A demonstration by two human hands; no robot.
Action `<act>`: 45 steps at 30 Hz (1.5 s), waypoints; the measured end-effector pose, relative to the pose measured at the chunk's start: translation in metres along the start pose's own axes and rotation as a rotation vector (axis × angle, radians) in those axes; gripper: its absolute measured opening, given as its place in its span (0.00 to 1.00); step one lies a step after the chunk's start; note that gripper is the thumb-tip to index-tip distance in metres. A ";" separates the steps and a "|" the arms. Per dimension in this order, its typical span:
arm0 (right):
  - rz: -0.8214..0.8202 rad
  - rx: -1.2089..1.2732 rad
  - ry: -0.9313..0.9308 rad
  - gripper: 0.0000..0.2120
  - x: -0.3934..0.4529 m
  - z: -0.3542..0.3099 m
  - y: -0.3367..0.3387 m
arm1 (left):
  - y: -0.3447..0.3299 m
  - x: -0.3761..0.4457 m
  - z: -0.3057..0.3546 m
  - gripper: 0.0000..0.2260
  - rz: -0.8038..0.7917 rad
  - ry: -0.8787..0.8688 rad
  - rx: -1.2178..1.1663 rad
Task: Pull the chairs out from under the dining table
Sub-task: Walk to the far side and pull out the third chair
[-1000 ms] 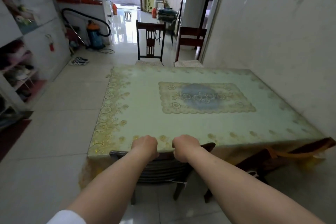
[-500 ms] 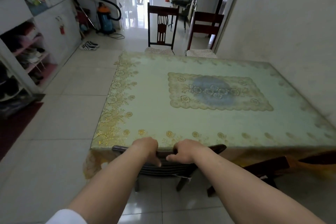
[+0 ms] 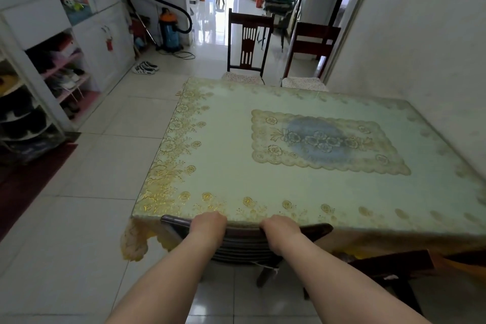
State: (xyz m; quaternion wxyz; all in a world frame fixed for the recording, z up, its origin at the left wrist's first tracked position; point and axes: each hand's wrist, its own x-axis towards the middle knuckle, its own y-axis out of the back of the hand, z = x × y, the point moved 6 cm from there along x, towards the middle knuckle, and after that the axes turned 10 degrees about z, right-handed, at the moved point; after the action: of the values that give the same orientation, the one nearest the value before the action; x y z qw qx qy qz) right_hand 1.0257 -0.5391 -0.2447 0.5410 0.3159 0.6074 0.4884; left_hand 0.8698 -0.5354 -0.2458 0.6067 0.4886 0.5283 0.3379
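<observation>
Wooden chair back (image 3: 243,229) gripped by left hand (image 3: 209,225), right hand (image 3: 280,226).

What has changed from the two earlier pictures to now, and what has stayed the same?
The left hand and right hand have moved apart along the top rail of the near dark wooden chair and both still grip it. The chair does not visibly come out from under the table with the pale green and gold floral cloth. The two far dark wooden chairs stay in place.
</observation>
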 end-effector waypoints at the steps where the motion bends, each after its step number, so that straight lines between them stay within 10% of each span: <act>1: 0.004 -0.003 0.007 0.15 0.000 0.000 0.000 | 0.000 0.000 0.000 0.12 0.003 -0.003 0.000; 45: -0.072 -0.008 0.118 0.12 -0.180 -0.040 -0.036 | -0.038 -0.182 0.057 0.12 -0.064 0.095 -0.046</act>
State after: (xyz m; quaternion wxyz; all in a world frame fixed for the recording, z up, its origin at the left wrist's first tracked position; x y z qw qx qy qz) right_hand 1.0312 -0.7250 -0.2181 0.5228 0.2622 0.6472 0.4889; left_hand 0.8828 -0.7281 -0.2270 0.6025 0.4408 0.5640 0.3530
